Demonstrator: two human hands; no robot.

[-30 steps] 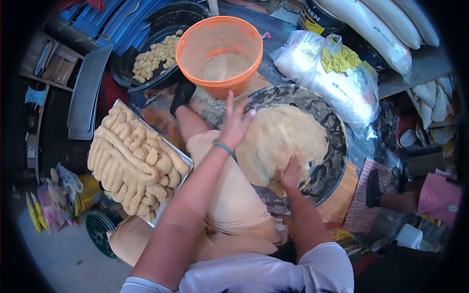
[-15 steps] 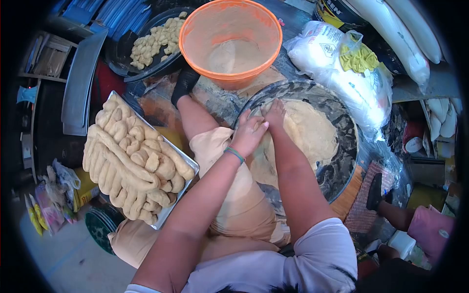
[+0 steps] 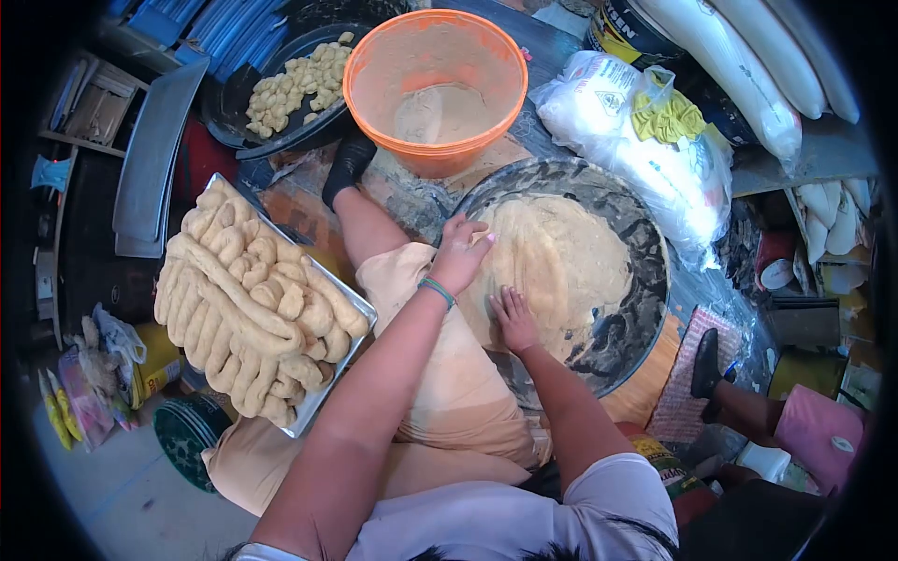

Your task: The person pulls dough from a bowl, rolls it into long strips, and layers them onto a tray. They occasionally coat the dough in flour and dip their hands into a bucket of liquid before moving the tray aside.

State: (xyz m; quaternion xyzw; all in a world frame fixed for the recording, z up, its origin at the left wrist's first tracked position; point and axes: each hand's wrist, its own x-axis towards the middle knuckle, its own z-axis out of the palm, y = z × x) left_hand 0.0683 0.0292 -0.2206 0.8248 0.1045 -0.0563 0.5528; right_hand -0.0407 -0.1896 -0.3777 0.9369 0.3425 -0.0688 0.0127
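A round black basin [image 3: 645,271] sits in front of me, with a broad tan, floury mass [image 3: 571,252] spread inside. My right hand [image 3: 514,320] rests palm down on the near left part of this mass, fingers stretched out and slightly apart. At the basin's left rim is my left hand [image 3: 460,254], a green band on its wrist; its fingers bend loosely, thumb held apart, and nothing shows in it. To my left a metal tray [image 3: 348,360] is heaped with twisted and rope-shaped pieces of dough [image 3: 248,304].
An orange bucket [image 3: 510,107], powdery inside, stands beyond the basin. Left of it, a dark tub [image 3: 224,126] holds small dough lumps [image 3: 299,84]. Plastic bags [image 3: 636,159] of white stuff lie at the right. Another person's leg [image 3: 753,411] shows at lower right.
My right hand has moved from the basin's far left side toward me, now flat on the mass. My left hand has shifted slightly left, apart from the right. The view has moved slightly.
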